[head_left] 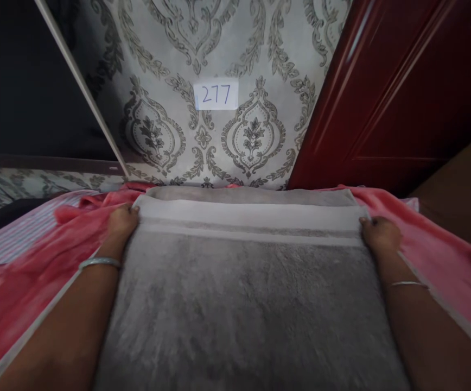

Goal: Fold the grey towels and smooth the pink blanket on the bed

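A grey towel [247, 293] with a paler band near its far end lies spread in front of me over pink cloth. My left hand [122, 221] is closed on the towel's far left corner. My right hand [380, 234] is closed on its far right corner. Both arms run along the towel's side edges, each with a thin bangle at the wrist. The towel's far end looks folded over onto a second grey layer behind it.
Pink cloth [434, 255] covers the surface on both sides, with striped fabric [19, 239] at the far left. A patterned wall with a white label reading 277 [216, 95] stands behind. A dark red door [398, 98] is at the right.
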Motion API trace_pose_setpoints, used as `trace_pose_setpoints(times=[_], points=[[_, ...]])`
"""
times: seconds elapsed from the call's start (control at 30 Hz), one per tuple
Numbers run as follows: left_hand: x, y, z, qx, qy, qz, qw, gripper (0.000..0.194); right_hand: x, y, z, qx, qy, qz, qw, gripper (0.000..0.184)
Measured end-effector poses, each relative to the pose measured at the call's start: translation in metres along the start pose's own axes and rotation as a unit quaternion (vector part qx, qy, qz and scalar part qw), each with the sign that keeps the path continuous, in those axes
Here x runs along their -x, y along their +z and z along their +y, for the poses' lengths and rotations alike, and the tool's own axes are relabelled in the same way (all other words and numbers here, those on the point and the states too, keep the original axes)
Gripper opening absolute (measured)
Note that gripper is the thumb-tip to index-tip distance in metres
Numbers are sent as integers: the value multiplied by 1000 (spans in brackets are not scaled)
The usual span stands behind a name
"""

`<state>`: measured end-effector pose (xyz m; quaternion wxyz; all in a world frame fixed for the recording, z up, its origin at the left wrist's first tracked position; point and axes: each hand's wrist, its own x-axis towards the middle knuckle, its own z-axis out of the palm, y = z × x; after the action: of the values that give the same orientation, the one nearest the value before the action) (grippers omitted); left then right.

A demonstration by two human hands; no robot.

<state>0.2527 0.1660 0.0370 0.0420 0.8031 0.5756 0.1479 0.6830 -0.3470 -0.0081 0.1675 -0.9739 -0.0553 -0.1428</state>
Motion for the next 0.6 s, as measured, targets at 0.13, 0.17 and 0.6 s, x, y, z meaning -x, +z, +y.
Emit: trace_pose_setpoints(times=[0.13, 0.17, 0.6], points=[[-5, 4, -4, 1, -6, 25, 1000, 40, -2, 1, 1, -44, 64, -11, 997, 45], [-6, 5, -5, 9, -16, 39, 999, 41, -2, 0, 1, -65, 71, 9, 995, 45], [1, 4, -3, -12, -11, 20, 1000, 39, -11, 11, 9, -22, 62, -8, 998, 53]])
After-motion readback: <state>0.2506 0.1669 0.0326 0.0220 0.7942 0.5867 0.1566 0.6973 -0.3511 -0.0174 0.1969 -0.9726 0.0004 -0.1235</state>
